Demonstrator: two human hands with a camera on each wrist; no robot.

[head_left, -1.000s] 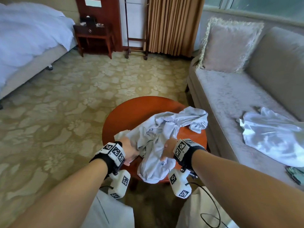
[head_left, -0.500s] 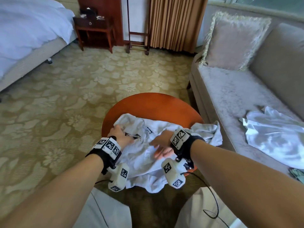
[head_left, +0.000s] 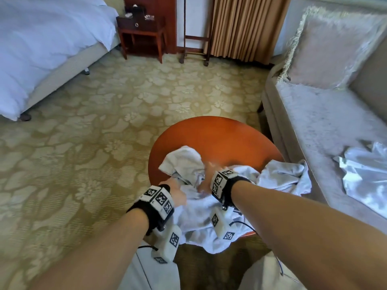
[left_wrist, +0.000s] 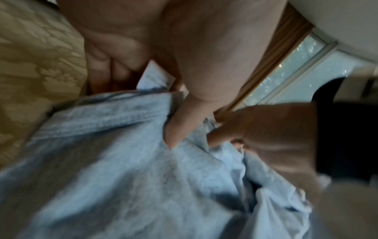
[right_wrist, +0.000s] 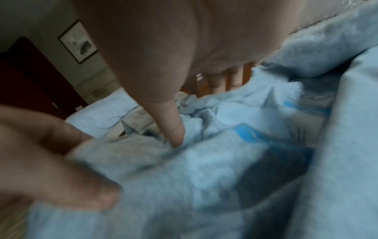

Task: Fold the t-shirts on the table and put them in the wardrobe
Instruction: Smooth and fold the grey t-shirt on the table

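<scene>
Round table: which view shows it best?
Head view: the round table shows its bare orange top beyond the crumpled t-shirt. The wrist views show only slivers of orange wood past the fingers.

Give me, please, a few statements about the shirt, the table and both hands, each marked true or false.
1. The light t-shirt lies crumpled on the round wooden table. True.
2. The t-shirt is already folded into a neat rectangle. False: it is bunched, and part of it hangs over the table's near edge.
3. Both the left hand and the right hand are on the t-shirt. True.
4. The left hand rests on the sofa. False: it is at the shirt on the table.
5. A white garment lies on the sofa. True.
6. The table stands on bare wooden flooring. False: it stands on patterned carpet.
</scene>
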